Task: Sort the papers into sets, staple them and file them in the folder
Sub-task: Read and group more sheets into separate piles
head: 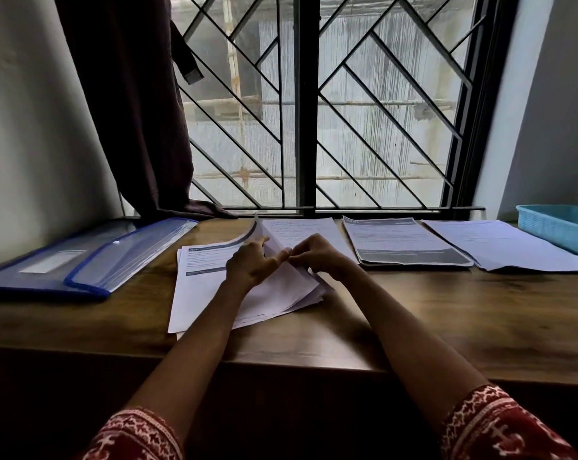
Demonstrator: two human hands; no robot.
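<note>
Both hands met over the unsorted stack lying mid-table, the left hand lifting a sheet's far edge, the right hand pinching pages beside it, with sorted piles rightward nearer the right hand, folder left.

On the surface I count four lots of paper: one loose stack at the centre, a sheet at 12 o'clock from it, a dark-banded set at 2 o'clock and a plain white set at 3 o'clock. One blue folder lies at 9 o'clock. One turquoise basket sits far right. Two hands: left, right.
</note>
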